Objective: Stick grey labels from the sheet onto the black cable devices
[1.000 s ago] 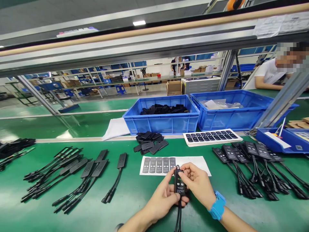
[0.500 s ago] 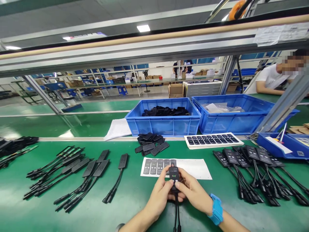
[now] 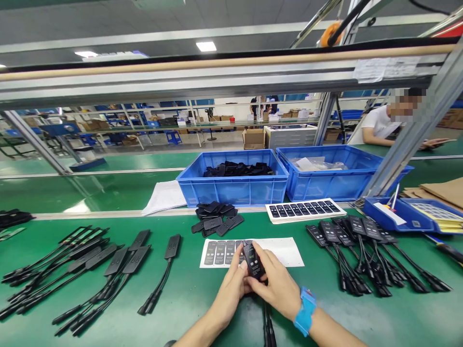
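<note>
Both my hands grip one small black cable module [image 3: 252, 260] just above the green bench, near its front edge. My left hand [image 3: 228, 290] wraps it from the left with the thumb on its face. My right hand [image 3: 275, 285], with a blue wristband, pinches it from the right. The module's twin black cables [image 3: 268, 326] hang down toward me. Right behind it lies a white label sheet [image 3: 285, 251] with a row of dark labels at its left end.
Unlabelled cable modules [image 3: 119, 262] lie in rows at left, labelled ones [image 3: 356, 241] piled at right. Loose black covers [image 3: 215, 217] and a stack of label sheets [image 3: 303, 210] sit before two blue bins [image 3: 233, 190]. A blue tray [image 3: 408, 216] stands far right. Another person sits behind.
The module has tilted and moved slightly away from me over the label sheet's edge, with both hands closing tighter round it. The view has shifted a little to the right.
</note>
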